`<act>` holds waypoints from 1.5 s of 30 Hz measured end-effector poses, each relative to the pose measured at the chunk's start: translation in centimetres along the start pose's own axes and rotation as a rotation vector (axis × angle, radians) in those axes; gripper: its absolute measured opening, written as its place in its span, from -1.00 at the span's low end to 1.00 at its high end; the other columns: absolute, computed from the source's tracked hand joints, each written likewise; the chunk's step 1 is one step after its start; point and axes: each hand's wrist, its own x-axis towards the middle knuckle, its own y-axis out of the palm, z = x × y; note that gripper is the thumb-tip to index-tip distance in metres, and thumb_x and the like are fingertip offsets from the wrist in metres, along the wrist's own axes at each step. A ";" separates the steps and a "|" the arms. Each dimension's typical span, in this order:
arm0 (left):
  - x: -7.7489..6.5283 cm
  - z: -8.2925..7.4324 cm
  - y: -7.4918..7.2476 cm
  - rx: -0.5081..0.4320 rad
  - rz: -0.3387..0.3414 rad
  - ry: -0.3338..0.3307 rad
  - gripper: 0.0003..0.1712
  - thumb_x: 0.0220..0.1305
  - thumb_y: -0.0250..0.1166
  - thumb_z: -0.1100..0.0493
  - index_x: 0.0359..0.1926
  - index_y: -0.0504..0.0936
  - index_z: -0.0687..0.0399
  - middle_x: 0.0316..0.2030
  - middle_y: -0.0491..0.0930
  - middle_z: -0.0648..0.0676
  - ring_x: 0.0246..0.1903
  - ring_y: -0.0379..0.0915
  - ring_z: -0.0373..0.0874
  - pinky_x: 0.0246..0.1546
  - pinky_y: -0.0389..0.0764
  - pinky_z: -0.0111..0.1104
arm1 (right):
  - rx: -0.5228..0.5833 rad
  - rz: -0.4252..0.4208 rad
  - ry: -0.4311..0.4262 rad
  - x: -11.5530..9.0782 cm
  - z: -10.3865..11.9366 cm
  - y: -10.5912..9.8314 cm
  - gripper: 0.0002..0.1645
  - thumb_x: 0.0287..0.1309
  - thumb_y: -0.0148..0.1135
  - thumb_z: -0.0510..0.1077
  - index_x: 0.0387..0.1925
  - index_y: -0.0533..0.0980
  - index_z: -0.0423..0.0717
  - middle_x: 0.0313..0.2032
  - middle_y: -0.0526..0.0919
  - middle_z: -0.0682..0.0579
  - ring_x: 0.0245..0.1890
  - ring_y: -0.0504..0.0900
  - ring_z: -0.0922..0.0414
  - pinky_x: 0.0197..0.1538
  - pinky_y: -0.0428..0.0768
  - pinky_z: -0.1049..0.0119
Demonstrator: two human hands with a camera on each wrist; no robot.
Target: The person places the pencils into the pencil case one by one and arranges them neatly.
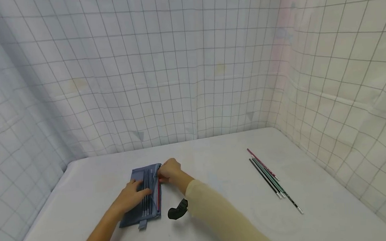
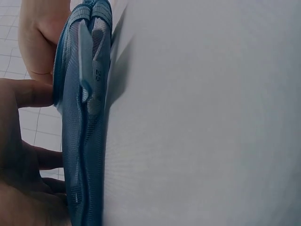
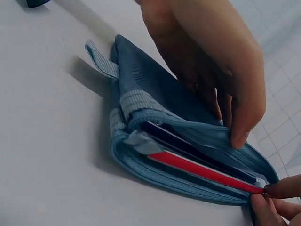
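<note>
A blue zippered pencil case [image 1: 130, 217] lies flat on the white table. In the right wrist view its mouth is unzipped along one long side, with a red pencil [image 3: 202, 172] and a dark blue pencil [image 3: 188, 146] inside. My left hand [image 1: 131, 196] rests on top of the case with spread fingers, one fingertip at the opening's upper edge. At the far end of the opening my right hand [image 1: 171, 170] pinches what looks like the zipper pull, close to the red pencil's tip; the fingers partly hide it. Several slim pencils show through the case's top.
Several dark green and black pencils [image 1: 269, 178] and a red pencil [image 1: 262, 163] lie together at the table's right. A short fabric loop [image 1: 142, 224] sticks out from the case's near end. Grid-patterned white curtains [image 1: 183, 62] surround the table [image 1: 223, 206].
</note>
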 end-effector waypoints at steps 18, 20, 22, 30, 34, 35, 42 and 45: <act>0.2 -0.2 0.0 -0.039 0.007 0.029 -0.07 0.42 0.19 -0.12 0.46 0.19 0.58 0.47 -0.13 0.68 0.42 -0.17 0.66 0.33 0.05 0.42 | -0.094 0.005 -0.051 -1.7 0.7 0.0 -0.83 0.06 0.42 -0.52 -0.45 0.63 -0.26 -0.46 0.59 -0.06 -0.57 0.67 0.11 -0.48 0.69 0.35; 0.1 -0.2 -0.1 -0.040 0.012 0.026 -0.06 0.42 0.19 -0.13 0.46 0.19 0.58 0.47 -0.14 0.68 0.42 -0.18 0.66 0.33 0.04 0.43 | -0.116 0.018 -0.049 -1.7 0.8 -0.1 -0.83 0.07 0.43 -0.50 -0.45 0.63 -0.25 -0.48 0.60 -0.05 -0.56 0.68 0.11 -0.47 0.70 0.33; 0.1 -0.2 -0.1 -0.038 0.014 0.023 -0.06 0.42 0.19 -0.13 0.46 0.19 0.57 0.47 -0.14 0.68 0.42 -0.19 0.66 0.33 0.04 0.43 | -0.142 0.034 -0.047 -1.7 0.9 -0.2 -0.83 0.09 0.44 -0.47 -0.46 0.63 -0.23 -0.50 0.62 -0.04 -0.56 0.67 0.11 -0.46 0.71 0.32; 0.2 0.0 0.0 -0.012 0.012 0.022 -0.05 0.42 0.19 -0.15 0.44 0.21 0.58 0.45 -0.11 0.70 0.41 -0.17 0.68 0.30 0.04 0.46 | -0.168 0.098 -0.049 -2.0 1.4 -1.5 -0.84 0.13 0.50 -0.38 -0.39 0.63 -0.16 -0.49 0.66 -0.03 -0.52 0.69 0.10 -0.45 0.70 0.32; 0.2 0.1 0.1 -0.002 0.015 0.015 -0.05 0.41 0.19 -0.16 0.44 0.22 0.57 0.45 -0.11 0.69 0.41 -0.18 0.69 0.29 0.04 0.47 | -0.094 0.131 -0.046 -2.3 1.3 -2.3 -0.85 0.11 0.51 -0.39 -0.33 0.65 -0.20 -0.44 0.67 -0.06 -0.44 0.70 0.09 -0.40 0.73 0.25; 0.2 0.0 0.0 0.000 0.016 0.013 -0.05 0.40 0.19 -0.16 0.44 0.23 0.57 0.45 -0.11 0.69 0.41 -0.18 0.69 0.28 0.04 0.48 | -0.084 0.140 -0.042 -2.4 1.4 -2.4 -0.85 0.11 0.51 -0.39 -0.33 0.66 -0.20 -0.43 0.67 -0.07 -0.43 0.70 0.08 -0.39 0.74 0.23; 0.2 0.0 -0.1 -0.001 0.014 0.017 -0.06 0.41 0.19 -0.15 0.44 0.22 0.58 0.45 -0.11 0.70 0.41 -0.16 0.68 0.29 0.05 0.46 | -0.040 0.198 -0.039 -2.5 1.6 -3.9 -0.86 0.15 0.48 -0.37 -0.26 0.67 -0.24 -0.35 0.71 -0.05 -0.32 0.74 0.01 -0.34 0.75 0.17; 0.1 0.2 -0.1 0.000 0.018 0.017 -0.06 0.42 0.19 -0.15 0.44 0.22 0.58 0.45 -0.12 0.70 0.41 -0.18 0.68 0.29 0.03 0.47 | -0.031 0.228 -0.046 -2.5 1.5 -4.5 -0.79 0.16 0.48 -0.37 -0.15 0.67 -0.28 -0.33 0.74 -0.03 -0.27 0.75 -0.02 -0.31 0.75 0.13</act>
